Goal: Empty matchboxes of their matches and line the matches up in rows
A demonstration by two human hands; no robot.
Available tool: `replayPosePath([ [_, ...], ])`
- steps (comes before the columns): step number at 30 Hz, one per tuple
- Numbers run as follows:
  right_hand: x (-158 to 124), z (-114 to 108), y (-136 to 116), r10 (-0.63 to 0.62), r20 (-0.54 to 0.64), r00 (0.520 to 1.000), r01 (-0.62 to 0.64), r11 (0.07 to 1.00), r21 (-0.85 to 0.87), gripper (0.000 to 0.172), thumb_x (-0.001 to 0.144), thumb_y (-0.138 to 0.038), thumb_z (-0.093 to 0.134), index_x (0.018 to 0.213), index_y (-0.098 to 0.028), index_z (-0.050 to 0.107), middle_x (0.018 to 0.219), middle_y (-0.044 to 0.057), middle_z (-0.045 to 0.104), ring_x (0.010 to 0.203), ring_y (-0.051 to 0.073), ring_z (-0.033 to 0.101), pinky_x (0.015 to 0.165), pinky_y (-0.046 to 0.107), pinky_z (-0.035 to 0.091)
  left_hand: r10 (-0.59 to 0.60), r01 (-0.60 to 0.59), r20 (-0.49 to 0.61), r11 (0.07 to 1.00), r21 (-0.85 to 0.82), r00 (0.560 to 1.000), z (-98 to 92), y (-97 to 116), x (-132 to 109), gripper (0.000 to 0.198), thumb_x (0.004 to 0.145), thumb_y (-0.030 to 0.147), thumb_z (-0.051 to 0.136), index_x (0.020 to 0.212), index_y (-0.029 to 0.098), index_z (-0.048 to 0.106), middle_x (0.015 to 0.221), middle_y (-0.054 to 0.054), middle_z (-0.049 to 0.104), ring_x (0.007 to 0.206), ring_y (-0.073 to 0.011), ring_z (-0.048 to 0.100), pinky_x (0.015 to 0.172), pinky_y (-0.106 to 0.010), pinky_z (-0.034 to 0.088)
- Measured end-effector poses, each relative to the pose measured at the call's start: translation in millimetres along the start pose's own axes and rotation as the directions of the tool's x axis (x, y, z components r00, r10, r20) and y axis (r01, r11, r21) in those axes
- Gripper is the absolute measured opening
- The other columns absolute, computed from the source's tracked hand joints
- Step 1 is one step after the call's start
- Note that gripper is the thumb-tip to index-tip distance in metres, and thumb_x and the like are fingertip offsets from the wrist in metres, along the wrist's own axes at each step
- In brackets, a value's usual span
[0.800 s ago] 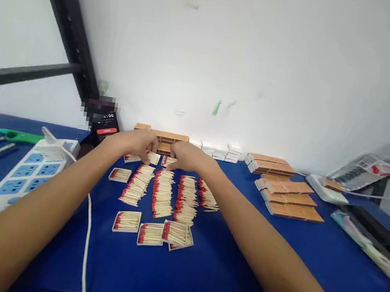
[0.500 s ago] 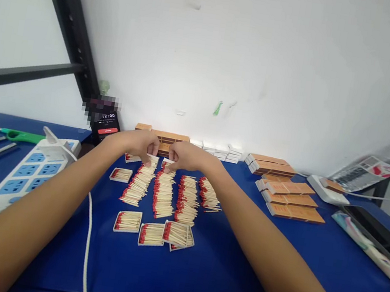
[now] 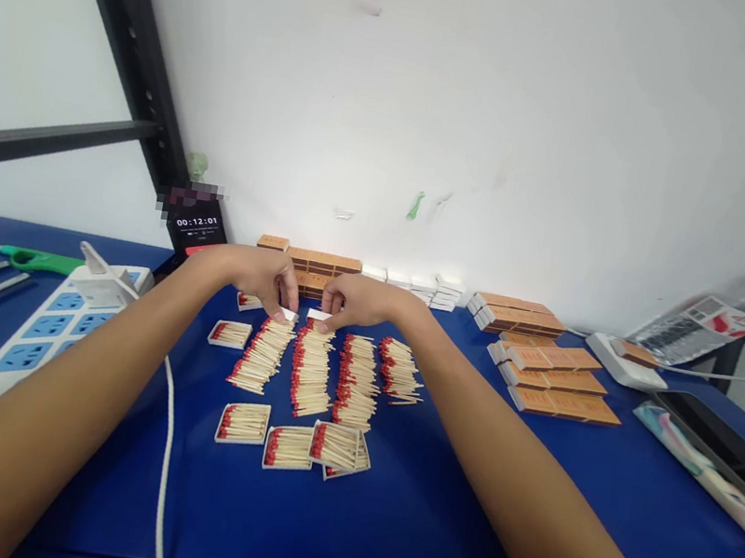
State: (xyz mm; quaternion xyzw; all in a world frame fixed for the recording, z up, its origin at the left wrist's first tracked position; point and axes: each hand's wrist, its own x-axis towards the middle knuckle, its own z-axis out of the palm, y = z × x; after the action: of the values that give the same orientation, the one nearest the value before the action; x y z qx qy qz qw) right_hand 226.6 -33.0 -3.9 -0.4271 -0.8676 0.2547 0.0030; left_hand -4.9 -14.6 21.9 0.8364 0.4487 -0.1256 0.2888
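Both arms reach far over a blue table [image 3: 420, 513]. My left hand [image 3: 260, 275] curls its fingers down onto a small white matchbox tray [image 3: 289, 314] at the far end of the left match row. My right hand [image 3: 355, 301] pinches a second white tray [image 3: 319, 315] right beside it. Below the hands lie several rows of loose red-tipped matches [image 3: 312, 369]. Three filled trays [image 3: 290, 443] sit nearer me, and another filled tray [image 3: 229, 333] lies left of the rows.
Orange matchbox sleeves [image 3: 555, 379] are stacked at the right, more orange boxes [image 3: 322, 264] and white trays [image 3: 424, 289] line the wall. A timer [image 3: 197, 228] stands at the back. A white power strip [image 3: 45, 331] with its cord [image 3: 165, 454] lies left.
Both hands have tipped their fingertips down onto the two white trays at the top of the match rows. The timer reading has advanced.
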Motion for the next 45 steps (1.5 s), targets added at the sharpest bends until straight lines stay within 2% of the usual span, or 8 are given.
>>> replayPosePath([
  [7,3,1,4,-0.072,0.058,0.996,0.071,0.997,0.021,0.034,0.073,-0.045,0.091,0.086,-0.018,0.074,0.09,0.005,0.078,0.08,0.018,0.066,0.067,0.029,0.044,-0.008,0.008,-0.004,1.0,-0.015,1.0,2.4,-4,4,0.063,0.05,0.056,0.095,0.095,0.018,0.074,0.088,-0.006,0.078,0.078,-0.0215,0.068,0.061,-0.027,0.045],
  [14,6,4,5,-0.057,0.039,0.998,0.056,0.998,0.031,0.033,0.07,-0.039,0.093,0.088,-0.018,0.075,0.089,0.004,0.077,0.079,0.018,0.066,0.067,0.029,0.047,-0.002,0.004,0.04,0.998,-0.055,0.999,3.3,-5,4,0.063,0.051,0.055,0.096,0.1,0.019,0.076,0.091,-0.006,0.08,0.081,-0.0224,0.07,0.059,-0.026,0.045],
  [20,6,2,3,-0.091,0.074,0.993,0.089,0.996,0.033,0.03,0.071,-0.036,0.091,0.09,-0.018,0.077,0.092,0.004,0.078,0.08,0.018,0.067,0.069,0.03,0.048,-0.024,0.033,0.111,0.997,-0.075,0.994,1.6,-6,4,0.06,0.051,0.051,0.096,0.098,0.02,0.077,0.096,-0.007,0.082,0.086,-0.0234,0.073,0.064,-0.027,0.049],
  [26,3,3,-4,-0.062,0.102,0.993,0.058,0.998,0.039,0.032,0.07,-0.034,0.091,0.092,-0.019,0.074,0.092,0.004,0.077,0.079,0.017,0.066,0.069,0.03,0.047,-0.038,0.04,0.114,0.999,-0.02,0.993,1.8,-4,1,0.066,0.053,0.046,0.095,0.11,0.02,0.077,0.108,-0.01,0.082,0.093,-0.0254,0.074,0.073,-0.03,0.052],
  [31,3,4,-1,-0.035,0.052,0.998,0.032,0.998,0.058,0.039,0.066,-0.033,0.092,0.096,-0.019,0.072,0.096,0.004,0.076,0.081,0.018,0.066,0.07,0.03,0.048,-0.02,0.024,0.096,0.999,-0.039,0.995,1.1,-3,0,0.077,0.056,0.047,0.093,0.123,0.018,0.071,0.117,-0.013,0.08,0.098,-0.0272,0.075,0.072,-0.03,0.053],
  [38,5,4,4,-0.02,0.022,1.0,0.018,0.995,0.094,0.038,0.07,-0.034,0.088,0.102,-0.017,0.074,0.098,0.007,0.079,0.081,0.019,0.068,0.069,0.03,0.048,0.002,0.007,0.088,0.995,-0.1,0.996,-1.4,-10,3,0.065,0.064,0.046,0.088,0.12,0.019,0.071,0.114,-0.013,0.081,0.103,-0.0292,0.075,0.069,-0.029,0.052],
  [42,5,5,6,-0.045,-0.012,0.999,0.046,0.992,0.118,0.036,0.075,-0.04,0.085,0.099,-0.016,0.075,0.094,0.007,0.078,0.08,0.018,0.068,0.068,0.029,0.048,0.046,-0.043,0.024,0.994,-0.098,0.999,-4.0,-12,2,0.056,0.07,0.046,0.084,0.118,0.019,0.073,0.113,-0.011,0.081,0.104,-0.028,0.075,0.076,-0.031,0.054],
  [45,6,5,7,-0.042,-0.024,0.999,0.045,0.991,0.127,0.034,0.075,-0.039,0.084,0.098,-0.016,0.075,0.092,0.007,0.078,0.079,0.018,0.068,0.068,0.029,0.048,0.064,-0.061,0.024,0.994,-0.089,0.998,-5.0,-13,1,0.05,0.073,0.047,0.082,0.115,0.02,0.075,0.112,-0.01,0.082,0.102,-0.0265,0.075,0.079,-0.031,0.054],
])
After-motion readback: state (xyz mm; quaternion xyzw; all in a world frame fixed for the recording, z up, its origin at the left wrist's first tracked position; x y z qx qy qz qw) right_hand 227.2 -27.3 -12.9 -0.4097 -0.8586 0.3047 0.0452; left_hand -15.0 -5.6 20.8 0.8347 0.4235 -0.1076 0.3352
